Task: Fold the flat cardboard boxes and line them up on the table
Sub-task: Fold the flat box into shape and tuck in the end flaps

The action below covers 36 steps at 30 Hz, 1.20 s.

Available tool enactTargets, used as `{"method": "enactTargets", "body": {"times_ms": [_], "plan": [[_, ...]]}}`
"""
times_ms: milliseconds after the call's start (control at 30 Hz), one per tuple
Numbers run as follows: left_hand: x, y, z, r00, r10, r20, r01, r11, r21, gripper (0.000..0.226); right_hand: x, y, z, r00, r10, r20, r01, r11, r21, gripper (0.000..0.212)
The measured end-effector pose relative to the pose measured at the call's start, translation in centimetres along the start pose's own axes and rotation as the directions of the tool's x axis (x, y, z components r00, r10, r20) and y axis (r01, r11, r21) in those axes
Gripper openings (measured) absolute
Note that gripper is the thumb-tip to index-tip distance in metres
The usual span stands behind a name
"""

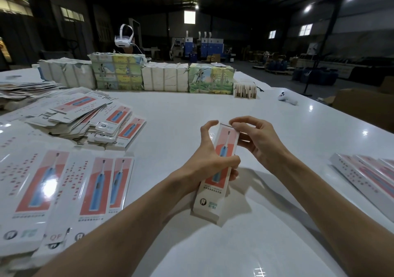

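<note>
A long white carton (213,200) printed with a blue toothbrush on a red panel stands tilted above the table's middle, opened into a box shape. My left hand (210,161) wraps around its middle from the left. My right hand (253,140) pinches the flap at its far top end with thumb and forefinger. Flat unfolded cartons (64,187) lie fanned at the near left. A loose heap of more flat cartons (85,116) sits behind them. Folded boxes (366,174) lie side by side in a row at the right edge.
Wrapped paper bundles (138,76) form a wall across the far side of the white table (213,244). A person wearing a white headset (124,36) stands behind them. A white controller (286,98) lies at the far right, near a brown cardboard box (362,106) beyond the table's edge.
</note>
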<state>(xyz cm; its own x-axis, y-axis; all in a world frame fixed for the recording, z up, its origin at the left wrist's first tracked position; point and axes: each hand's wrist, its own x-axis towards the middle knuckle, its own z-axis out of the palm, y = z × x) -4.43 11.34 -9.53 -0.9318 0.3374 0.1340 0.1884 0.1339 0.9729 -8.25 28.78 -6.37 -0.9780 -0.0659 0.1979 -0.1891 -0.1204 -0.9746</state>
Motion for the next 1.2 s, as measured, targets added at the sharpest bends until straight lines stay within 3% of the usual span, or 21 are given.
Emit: {"method": "enactTargets", "body": {"times_ms": [300,567,733,900,1067,1200], "plan": [[0.4,-0.6,0.0,0.998,0.055,-0.022,-0.054,0.998,0.035,0.105,-0.2,-0.1,0.0,1.000,0.022,0.016,-0.023,1.000,0.003,0.025],[0.4,-0.4,0.2,0.999,0.041,-0.032,-0.041,0.999,0.012,0.088,-0.3,-0.4,-0.1,0.999,0.046,0.008,-0.046,0.999,0.008,0.025],[0.5,-0.4,-0.1,0.999,0.015,-0.049,-0.017,0.999,-0.033,0.085,-0.4,-0.3,0.0,0.995,0.031,0.098,-0.034,0.999,0.030,0.022],[0.2,-0.3,-0.9,0.996,-0.016,-0.089,0.007,0.995,-0.104,0.091,-0.8,0.7,0.8,0.991,-0.071,0.113,0.079,0.995,-0.064,0.026],[0.1,-0.4,-0.7,0.995,-0.055,-0.087,0.046,0.994,-0.101,0.089,-0.7,1.1,0.6,0.977,-0.187,0.104,0.207,0.951,-0.231,0.017],[0.2,-0.5,-0.8,0.992,-0.078,-0.097,0.063,0.986,-0.153,0.090,-0.7,1.5,0.7,0.976,-0.182,0.119,0.203,0.959,-0.200,0.016]]}}
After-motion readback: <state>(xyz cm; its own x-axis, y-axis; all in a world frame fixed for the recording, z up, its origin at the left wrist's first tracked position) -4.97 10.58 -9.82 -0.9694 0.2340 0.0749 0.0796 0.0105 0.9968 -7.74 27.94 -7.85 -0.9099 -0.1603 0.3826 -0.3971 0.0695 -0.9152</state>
